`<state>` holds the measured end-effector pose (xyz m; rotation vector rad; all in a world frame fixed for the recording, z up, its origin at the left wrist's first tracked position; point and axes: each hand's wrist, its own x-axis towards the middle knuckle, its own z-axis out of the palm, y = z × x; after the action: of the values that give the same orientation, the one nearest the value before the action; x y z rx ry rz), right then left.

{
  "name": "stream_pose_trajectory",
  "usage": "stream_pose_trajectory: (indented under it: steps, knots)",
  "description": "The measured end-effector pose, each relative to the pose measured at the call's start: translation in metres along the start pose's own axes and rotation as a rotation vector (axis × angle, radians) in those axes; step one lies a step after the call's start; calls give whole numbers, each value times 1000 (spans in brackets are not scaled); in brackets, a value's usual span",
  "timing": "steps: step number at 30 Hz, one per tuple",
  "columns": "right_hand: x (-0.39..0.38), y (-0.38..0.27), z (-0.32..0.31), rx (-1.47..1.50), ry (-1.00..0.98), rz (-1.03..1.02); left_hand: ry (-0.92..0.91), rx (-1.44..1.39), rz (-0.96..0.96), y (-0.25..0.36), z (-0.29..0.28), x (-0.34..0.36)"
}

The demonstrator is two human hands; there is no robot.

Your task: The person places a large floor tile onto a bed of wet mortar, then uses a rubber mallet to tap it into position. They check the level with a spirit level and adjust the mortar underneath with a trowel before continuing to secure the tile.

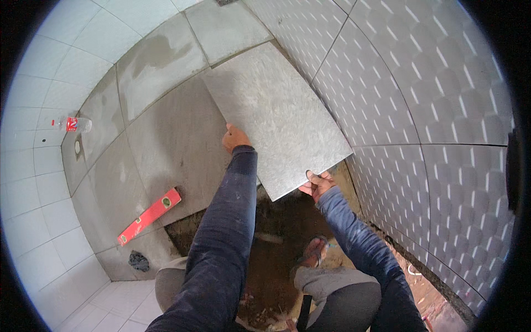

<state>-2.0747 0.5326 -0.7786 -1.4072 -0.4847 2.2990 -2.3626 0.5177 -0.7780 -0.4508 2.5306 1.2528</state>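
Observation:
A grey, mottled floor tile lies slightly askew beside the patterned wall, its far left corner over the laid tiles. My left hand is closed at the tile's left edge, its fingertips partly hidden. At the near edge, close to the right corner, my right hand pinches the tile with the thumb on top and fingers below. The tile covers whatever lies beneath it. Left of my left forearm, a red spirit level rests on the laid floor tiles.
White tiles cover the left wall; grey embossed tiles cover the right wall. A plastic bottle with a red label lies far left, near a drain hole. A dark crumpled lump sits near left. Bare, dark ground surrounds my foot.

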Motion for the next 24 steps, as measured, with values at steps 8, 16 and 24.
stream_pose_trajectory:
  steps: [8, 16, 24]
  knots:
    - [54, 18, 8, -24, -75, -97, -44, -102, 17, 4, 33, 38]
    - [73, 20, 2, -47, -49, -90, -133, -91, -62, 2, 48, 50]
    - [64, 26, 12, -126, 31, -115, -194, 143, 100, -9, 40, 66]
